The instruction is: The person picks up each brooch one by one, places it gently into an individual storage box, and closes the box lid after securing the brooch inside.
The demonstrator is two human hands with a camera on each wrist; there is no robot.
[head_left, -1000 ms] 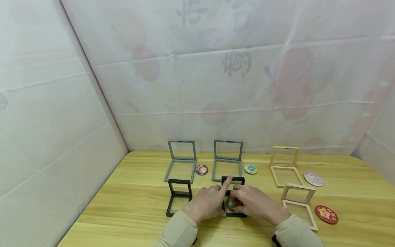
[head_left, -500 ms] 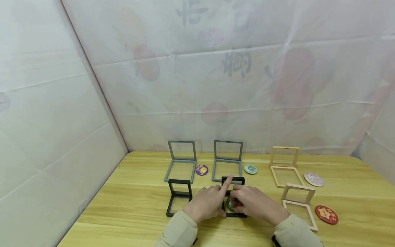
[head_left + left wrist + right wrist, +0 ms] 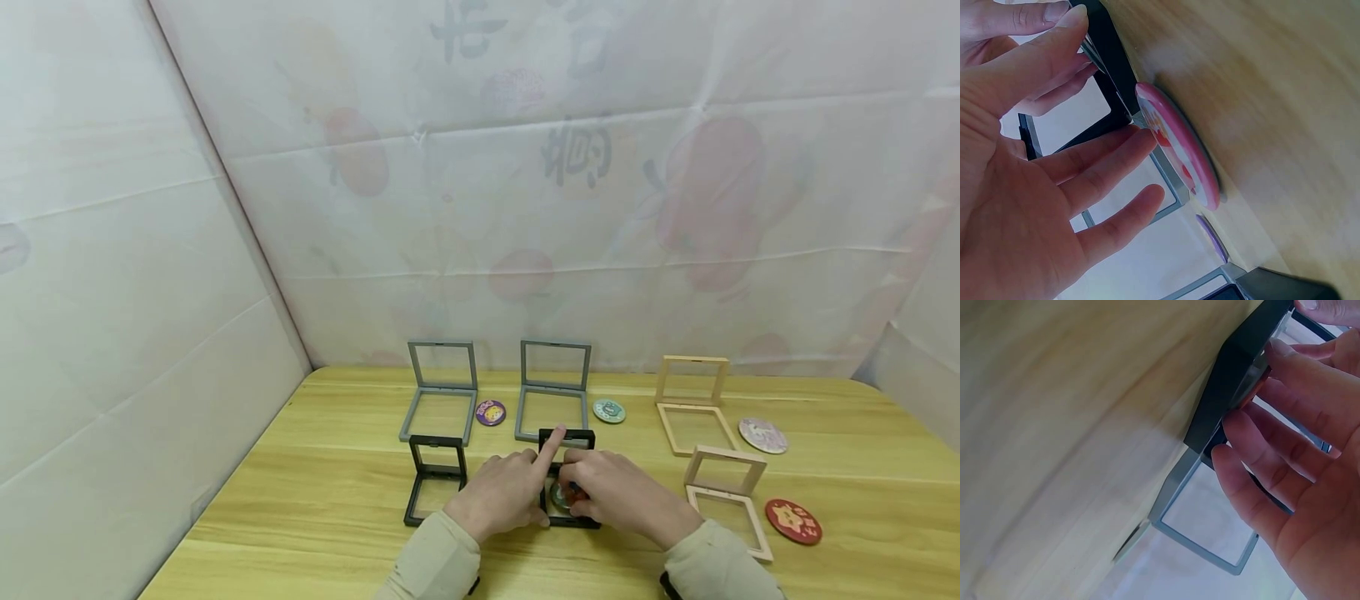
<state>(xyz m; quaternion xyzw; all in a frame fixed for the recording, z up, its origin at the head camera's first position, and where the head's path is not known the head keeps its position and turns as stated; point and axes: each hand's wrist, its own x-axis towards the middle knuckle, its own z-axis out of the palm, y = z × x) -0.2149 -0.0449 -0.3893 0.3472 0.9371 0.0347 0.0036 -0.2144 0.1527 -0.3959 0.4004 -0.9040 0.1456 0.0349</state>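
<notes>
My right hand [image 3: 626, 493] pinches a round badge [image 3: 559, 495] over the lower half of an opened black frame [image 3: 574, 523]. The badge shows a red edge [image 3: 1256, 389] under the fingers in the right wrist view. My left hand [image 3: 498, 494] stretches its index finger to the top of that frame's upright half, its thumb at the front left corner. Its other fingers are spread in the left wrist view, beside a pink-rimmed badge [image 3: 1179, 147] on the table; the head view hides this badge behind the hand.
Another opened black frame [image 3: 437, 471] stands to the left. Behind are two grey frames [image 3: 438, 389] [image 3: 552, 387] with purple [image 3: 491, 412] and green [image 3: 609, 411] badges. Rightward stand yellow [image 3: 692, 405] and beige [image 3: 723, 490] frames, with pale [image 3: 762, 435] and red [image 3: 793, 522] badges.
My right fingertips and the pinched badge have shifted very slightly left over the black frame. My left hand keeps its place.
</notes>
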